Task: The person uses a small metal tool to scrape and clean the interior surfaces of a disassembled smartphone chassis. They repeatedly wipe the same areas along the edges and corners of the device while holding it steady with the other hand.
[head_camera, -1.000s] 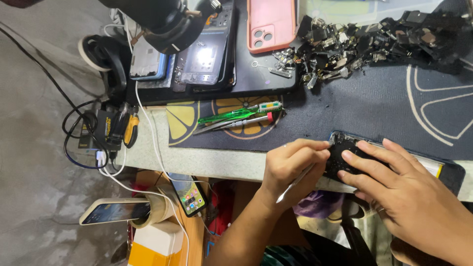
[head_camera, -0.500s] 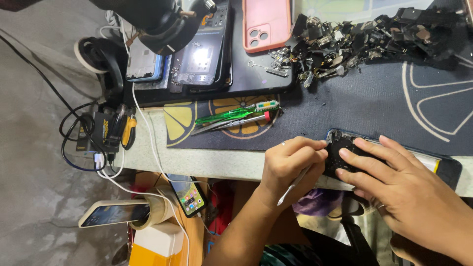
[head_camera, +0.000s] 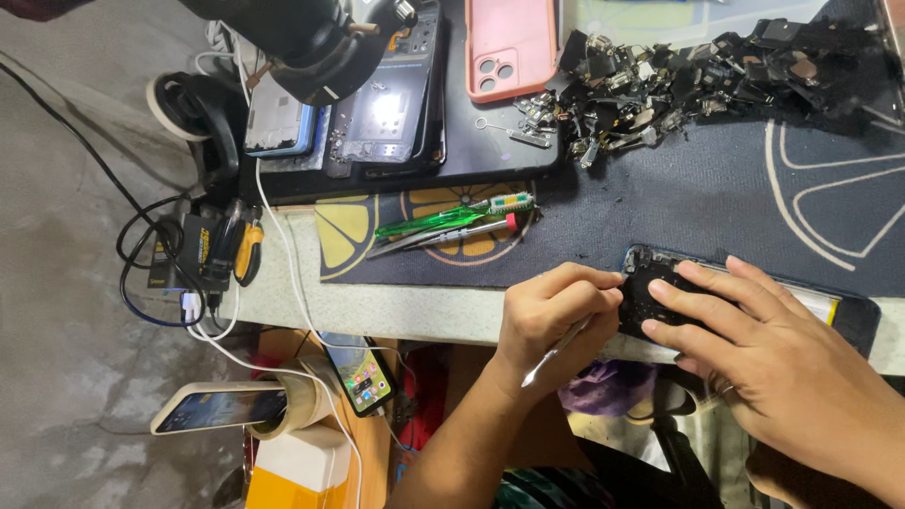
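View from above of a repair bench with a pale stone-like edge, partly covered by a dark blue work mat printed with citrus slices. At the near edge of the mat lies the thing being worked on, an opened dark smartphone with a blue-tinted frame, flat on its back, its right part hidden under the hands. The left hand is curled closed around a thin silvery metal tool, whose shank runs out below the palm; its tip is hidden at the phone's left end. The right hand lies spread and flat, fingers pressing the phone down, grip open and holding nothing.

Handling, as a judgement: the phone is light, stiff and thin, with exposed fine internals that look fragile; it is best held by the frame edges or pinned flat from above, never by the inner parts. The tool is light, rigid and likely slippery, so a pen-style pinch near the tip suits it.

Further back: green-handled and red-tipped slim screwdrivers, a salmon-pink phone case, and a heap of small black salvaged phone parts
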